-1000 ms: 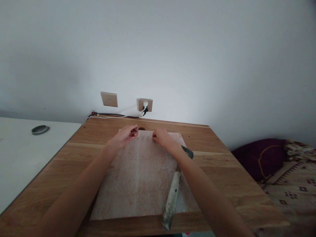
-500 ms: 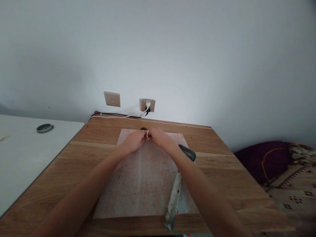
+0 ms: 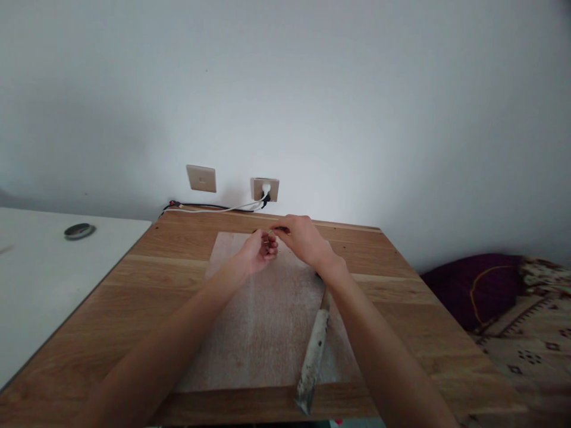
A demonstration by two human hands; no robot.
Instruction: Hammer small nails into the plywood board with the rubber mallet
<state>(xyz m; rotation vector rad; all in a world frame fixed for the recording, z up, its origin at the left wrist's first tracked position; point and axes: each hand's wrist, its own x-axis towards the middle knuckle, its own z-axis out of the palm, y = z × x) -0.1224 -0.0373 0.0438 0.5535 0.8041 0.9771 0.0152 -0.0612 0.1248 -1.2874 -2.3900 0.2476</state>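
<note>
Left hand (image 3: 257, 254) and right hand (image 3: 302, 239) meeting fingertip to fingertip above far edge of cutting board (image 3: 250, 333), fingers curling around something tiny (too small to identify). Knife (image 3: 313, 356) lying on board beneath right forearm.

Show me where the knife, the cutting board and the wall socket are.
knife (image 3: 313, 355), head view, middle of the blade
cutting board (image 3: 263, 333), head view, bare middle
wall socket (image 3: 264, 189), head view, its plate
</note>
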